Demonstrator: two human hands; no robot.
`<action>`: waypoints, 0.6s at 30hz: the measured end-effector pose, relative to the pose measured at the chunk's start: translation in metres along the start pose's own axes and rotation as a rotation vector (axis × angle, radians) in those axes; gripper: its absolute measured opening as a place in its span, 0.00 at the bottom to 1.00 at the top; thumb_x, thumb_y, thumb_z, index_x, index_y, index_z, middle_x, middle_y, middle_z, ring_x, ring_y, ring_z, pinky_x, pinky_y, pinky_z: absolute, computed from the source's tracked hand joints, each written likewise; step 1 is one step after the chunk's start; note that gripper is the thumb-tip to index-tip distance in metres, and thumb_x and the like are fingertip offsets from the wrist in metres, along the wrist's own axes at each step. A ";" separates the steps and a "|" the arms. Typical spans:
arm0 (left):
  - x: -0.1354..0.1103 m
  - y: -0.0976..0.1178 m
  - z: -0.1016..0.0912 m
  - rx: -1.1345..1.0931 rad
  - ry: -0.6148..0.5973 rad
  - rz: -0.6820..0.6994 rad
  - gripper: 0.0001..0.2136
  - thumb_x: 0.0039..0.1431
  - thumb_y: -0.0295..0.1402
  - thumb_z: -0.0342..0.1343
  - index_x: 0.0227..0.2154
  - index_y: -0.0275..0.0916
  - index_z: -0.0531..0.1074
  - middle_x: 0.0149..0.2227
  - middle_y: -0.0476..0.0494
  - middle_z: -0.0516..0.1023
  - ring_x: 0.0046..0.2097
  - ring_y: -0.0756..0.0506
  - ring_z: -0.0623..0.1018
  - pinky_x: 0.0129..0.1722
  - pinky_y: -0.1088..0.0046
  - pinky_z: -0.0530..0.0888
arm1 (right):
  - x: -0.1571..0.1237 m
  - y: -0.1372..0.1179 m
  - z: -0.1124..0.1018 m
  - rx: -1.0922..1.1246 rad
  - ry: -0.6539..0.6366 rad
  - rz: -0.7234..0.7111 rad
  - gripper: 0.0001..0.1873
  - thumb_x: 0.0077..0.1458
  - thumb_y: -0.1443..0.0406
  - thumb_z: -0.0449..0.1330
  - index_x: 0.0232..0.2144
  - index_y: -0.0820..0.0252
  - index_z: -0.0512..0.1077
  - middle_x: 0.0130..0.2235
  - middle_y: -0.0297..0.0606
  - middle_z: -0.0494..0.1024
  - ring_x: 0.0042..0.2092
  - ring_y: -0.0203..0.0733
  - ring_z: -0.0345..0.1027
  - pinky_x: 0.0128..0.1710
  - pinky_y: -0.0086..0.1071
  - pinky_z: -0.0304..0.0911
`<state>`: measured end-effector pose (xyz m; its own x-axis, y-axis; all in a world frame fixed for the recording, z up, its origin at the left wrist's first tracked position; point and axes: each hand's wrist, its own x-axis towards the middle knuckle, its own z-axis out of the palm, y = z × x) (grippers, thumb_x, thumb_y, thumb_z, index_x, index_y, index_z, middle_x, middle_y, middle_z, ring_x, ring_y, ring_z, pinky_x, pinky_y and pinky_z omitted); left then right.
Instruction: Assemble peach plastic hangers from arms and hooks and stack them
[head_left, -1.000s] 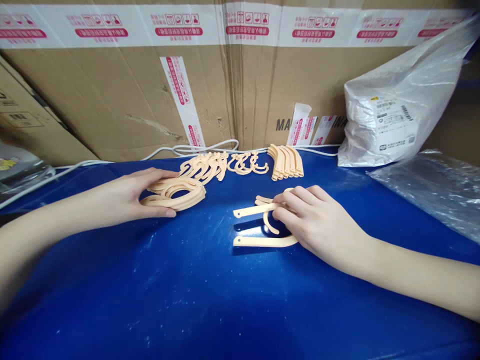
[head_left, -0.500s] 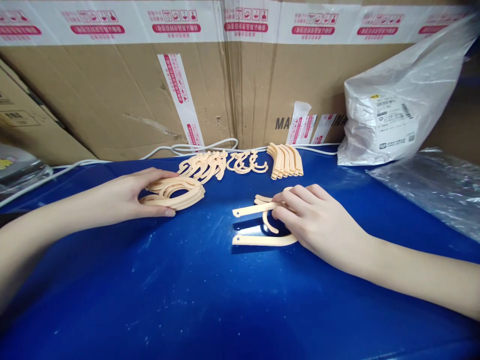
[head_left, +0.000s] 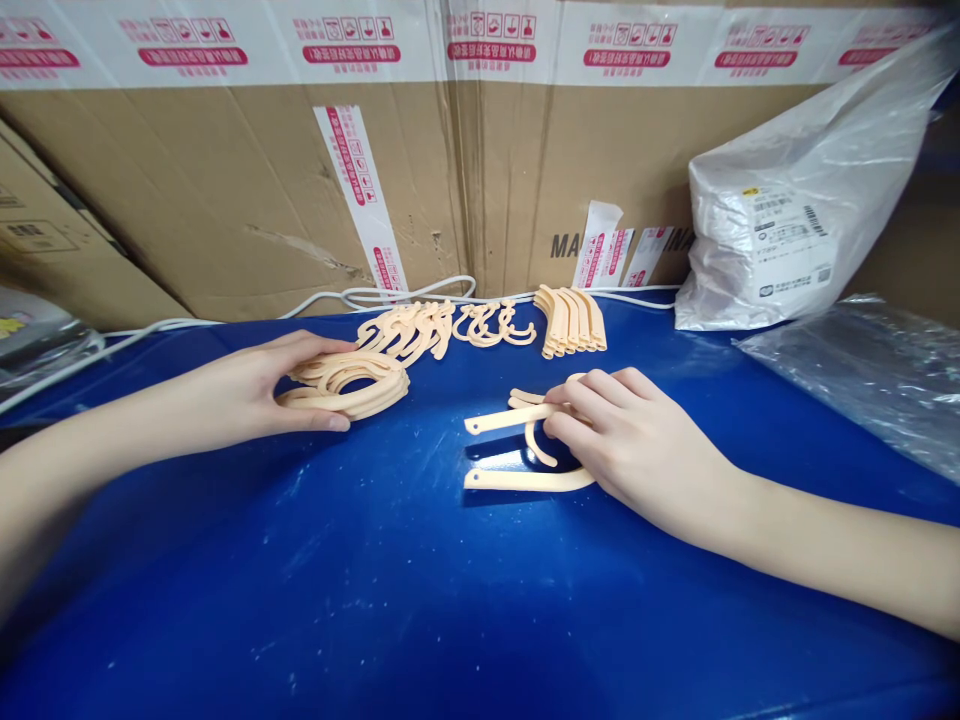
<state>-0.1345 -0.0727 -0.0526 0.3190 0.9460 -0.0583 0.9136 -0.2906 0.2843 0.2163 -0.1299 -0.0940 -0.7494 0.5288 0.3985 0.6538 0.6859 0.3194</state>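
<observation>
On a blue worktop (head_left: 420, 580), the left hand (head_left: 289, 385) is half closed, thumb and fingers wrapped around the left side of a stack of curved cream pieces (head_left: 379, 402). To its right, the right hand (head_left: 630, 430) curls its fingers over two cream bars (head_left: 517, 482) and a cream hook (head_left: 536, 445); from here I can't see how firmly. Farther back, more cream parts (head_left: 571, 320) lie grouped before a cardboard box (head_left: 247, 170).
</observation>
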 end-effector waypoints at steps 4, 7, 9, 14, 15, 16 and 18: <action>0.001 0.000 0.001 -0.002 -0.002 0.003 0.40 0.44 0.57 0.60 0.58 0.43 0.60 0.56 0.46 0.71 0.54 0.39 0.71 0.54 0.66 0.67 | -0.001 0.000 0.000 0.001 -0.006 0.000 0.10 0.63 0.71 0.51 0.38 0.63 0.72 0.43 0.42 0.76 0.41 0.47 0.66 0.36 0.38 0.54; 0.001 0.000 0.001 0.008 0.007 0.000 0.41 0.44 0.58 0.59 0.59 0.44 0.60 0.56 0.45 0.70 0.54 0.39 0.71 0.55 0.65 0.66 | 0.000 0.000 0.000 0.001 -0.003 0.001 0.10 0.63 0.71 0.50 0.38 0.63 0.72 0.43 0.42 0.76 0.42 0.47 0.66 0.37 0.38 0.54; 0.002 -0.001 0.001 0.014 0.000 -0.006 0.41 0.43 0.59 0.59 0.59 0.44 0.60 0.56 0.45 0.70 0.54 0.38 0.71 0.55 0.64 0.66 | 0.000 0.000 0.000 0.004 -0.002 -0.001 0.10 0.63 0.71 0.51 0.38 0.63 0.72 0.43 0.42 0.76 0.41 0.47 0.66 0.37 0.38 0.54; 0.003 -0.003 0.001 -0.008 -0.003 0.003 0.41 0.42 0.58 0.59 0.58 0.44 0.60 0.56 0.45 0.70 0.55 0.38 0.71 0.55 0.63 0.66 | 0.001 0.000 0.000 0.009 0.001 0.001 0.10 0.63 0.71 0.51 0.38 0.63 0.72 0.43 0.42 0.76 0.41 0.46 0.66 0.37 0.38 0.53; 0.003 -0.003 0.001 -0.010 -0.002 0.004 0.41 0.42 0.58 0.60 0.58 0.44 0.60 0.56 0.44 0.70 0.55 0.38 0.71 0.55 0.63 0.66 | 0.001 0.000 0.000 0.008 -0.002 0.003 0.10 0.63 0.71 0.51 0.38 0.63 0.72 0.43 0.42 0.76 0.41 0.46 0.66 0.37 0.38 0.53; 0.003 -0.003 0.001 -0.012 -0.002 0.005 0.41 0.42 0.58 0.60 0.58 0.44 0.60 0.56 0.44 0.70 0.55 0.38 0.71 0.55 0.63 0.66 | 0.001 0.000 0.000 0.007 -0.005 0.004 0.10 0.63 0.71 0.51 0.38 0.63 0.72 0.43 0.42 0.76 0.41 0.47 0.66 0.37 0.38 0.53; 0.004 -0.003 0.001 -0.012 -0.001 0.000 0.41 0.41 0.58 0.59 0.58 0.45 0.61 0.56 0.44 0.70 0.54 0.38 0.72 0.55 0.63 0.66 | 0.001 0.000 0.000 0.005 -0.010 0.005 0.10 0.63 0.71 0.50 0.38 0.63 0.72 0.43 0.42 0.76 0.41 0.47 0.66 0.37 0.38 0.53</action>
<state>-0.1355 -0.0683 -0.0544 0.3189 0.9459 -0.0593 0.9107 -0.2884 0.2958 0.2158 -0.1290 -0.0935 -0.7471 0.5374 0.3912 0.6571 0.6858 0.3127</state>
